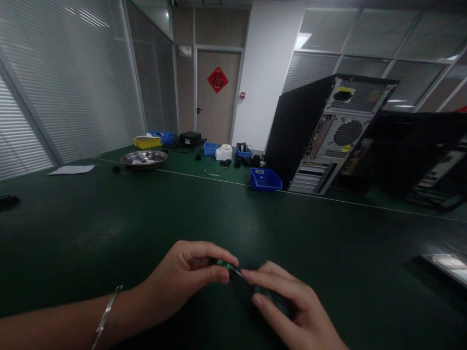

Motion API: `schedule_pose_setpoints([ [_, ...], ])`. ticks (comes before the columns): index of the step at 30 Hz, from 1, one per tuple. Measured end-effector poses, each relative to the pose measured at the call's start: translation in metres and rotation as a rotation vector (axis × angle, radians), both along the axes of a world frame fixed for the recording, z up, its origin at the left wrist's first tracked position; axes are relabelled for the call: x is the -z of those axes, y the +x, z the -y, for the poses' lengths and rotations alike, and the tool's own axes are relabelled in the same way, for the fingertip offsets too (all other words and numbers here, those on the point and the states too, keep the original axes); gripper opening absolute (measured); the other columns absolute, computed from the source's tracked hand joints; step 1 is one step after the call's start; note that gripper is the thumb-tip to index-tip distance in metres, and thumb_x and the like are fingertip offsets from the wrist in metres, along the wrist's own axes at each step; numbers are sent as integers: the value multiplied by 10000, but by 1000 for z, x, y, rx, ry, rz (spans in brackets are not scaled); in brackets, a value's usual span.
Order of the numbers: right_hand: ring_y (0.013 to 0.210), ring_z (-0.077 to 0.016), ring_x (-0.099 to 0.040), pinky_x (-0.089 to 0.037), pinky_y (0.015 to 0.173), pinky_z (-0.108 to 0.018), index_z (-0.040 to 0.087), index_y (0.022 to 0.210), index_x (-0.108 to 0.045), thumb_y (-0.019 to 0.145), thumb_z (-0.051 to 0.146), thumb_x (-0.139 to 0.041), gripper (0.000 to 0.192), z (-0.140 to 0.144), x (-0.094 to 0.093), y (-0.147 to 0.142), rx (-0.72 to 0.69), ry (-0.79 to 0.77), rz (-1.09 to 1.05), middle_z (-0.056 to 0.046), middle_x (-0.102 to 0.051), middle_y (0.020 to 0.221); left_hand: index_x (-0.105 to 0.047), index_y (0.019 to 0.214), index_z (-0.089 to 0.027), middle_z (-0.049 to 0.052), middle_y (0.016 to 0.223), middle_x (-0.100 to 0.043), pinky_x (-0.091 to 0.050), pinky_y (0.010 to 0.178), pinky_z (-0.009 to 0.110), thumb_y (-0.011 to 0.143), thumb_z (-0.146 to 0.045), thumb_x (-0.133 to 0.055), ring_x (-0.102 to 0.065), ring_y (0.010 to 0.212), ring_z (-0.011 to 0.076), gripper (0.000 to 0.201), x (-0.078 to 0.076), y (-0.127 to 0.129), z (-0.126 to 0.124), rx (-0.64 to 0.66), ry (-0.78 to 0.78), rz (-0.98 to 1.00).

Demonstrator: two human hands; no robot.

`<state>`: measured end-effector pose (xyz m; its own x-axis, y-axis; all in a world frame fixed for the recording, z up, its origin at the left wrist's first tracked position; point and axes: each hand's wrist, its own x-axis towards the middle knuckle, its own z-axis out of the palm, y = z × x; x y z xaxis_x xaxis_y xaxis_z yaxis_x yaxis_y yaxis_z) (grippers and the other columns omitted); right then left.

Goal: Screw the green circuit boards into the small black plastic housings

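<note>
My left hand (pixel 184 282) pinches a small green part (pixel 223 265) between thumb and fingers, low over the dark green table (pixel 109 228). My right hand (pixel 292 311) grips a dark-handled screwdriver (pixel 272 297); its thin metal tip meets the green part between the two hands. A silver bracelet (pixel 106 313) circles my left wrist. What the small part is stays unclear, since my fingers cover most of it.
A black computer tower (pixel 328 131) stands at the back right, another dark case (pixel 419 155) beside it. A blue bin (pixel 265 179), a metal bowl (pixel 144 158), a yellow tray (pixel 146 141) and a paper sheet (pixel 72 169) lie farther off. A flat object (pixel 447 265) lies at the right edge.
</note>
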<state>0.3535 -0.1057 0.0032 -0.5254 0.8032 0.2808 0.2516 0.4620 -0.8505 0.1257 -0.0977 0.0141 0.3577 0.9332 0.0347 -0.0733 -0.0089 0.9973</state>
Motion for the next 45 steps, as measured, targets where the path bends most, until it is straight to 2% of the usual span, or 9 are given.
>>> schedule_pose_setpoints([
  [8,772,-179,-634,-487,668,-283,306,1198,-672,891,153,-569,358,0,1,0,-8,0,-18,-47,-648,882,-764,904,-222,34,928,-738,-511,780,265,754,-194,-742,-666,880,179,154,-1,-1,-1,10,20,-14],
  [14,832,-180,-629,-474,720,-279,283,1184,-683,914,200,-571,304,4,-4,-1,77,-65,16,-38,-656,906,-742,934,-197,43,1011,-626,-461,854,281,802,-176,-681,-595,970,176,147,-2,-4,-4,-14,159,-92],
  [19,828,-194,-624,-470,707,-293,270,1182,-687,921,234,-562,291,5,-6,-1,109,-70,24,-45,-657,899,-615,1081,-183,20,967,-632,-456,857,286,793,-138,-691,-604,940,149,302,3,-4,-11,47,-18,21],
  [25,818,-197,-632,-471,708,-296,275,1179,-688,920,241,-565,289,3,-3,0,97,-36,11,-48,-664,893,-527,942,-154,36,878,-647,-515,744,349,850,-252,-657,-672,831,195,187,9,-1,-10,109,-138,158],
  [27,821,-197,-636,-474,712,-297,277,1179,-686,921,236,-561,289,3,-2,0,85,-32,6,-51,-665,899,-526,962,-158,37,890,-646,-517,719,346,841,-254,-671,-679,820,203,212,10,0,-8,125,-166,179],
  [33,789,-203,-635,-474,690,-308,226,1170,-696,905,217,-560,299,3,-2,-3,10,-16,38,-75,-643,870,-586,1053,-151,26,887,-636,-475,751,270,847,-259,-672,-618,802,126,247,8,-1,-5,104,-200,158],
  [39,809,-201,-633,-472,701,-308,231,1173,-694,907,216,-564,297,3,-2,-2,17,-37,51,-75,-644,891,-595,1068,-174,11,875,-650,-445,758,250,808,-187,-715,-592,821,116,287,11,-3,-8,173,-178,161],
  [42,813,-196,-634,-478,702,-301,250,1188,-682,913,212,-558,304,4,-1,0,7,-44,52,-67,-643,900,-591,1167,-191,48,1027,-658,-449,789,272,845,-195,-667,-596,867,130,330,9,-3,-10,150,-159,109],
  [45,823,-193,-639,-485,718,-298,270,1204,-669,917,203,-550,318,3,0,1,15,-23,38,-58,-646,906,-530,1271,-228,84,1272,-577,-466,790,296,845,-187,-657,-603,927,153,447,7,-3,-11,157,-145,127],
])
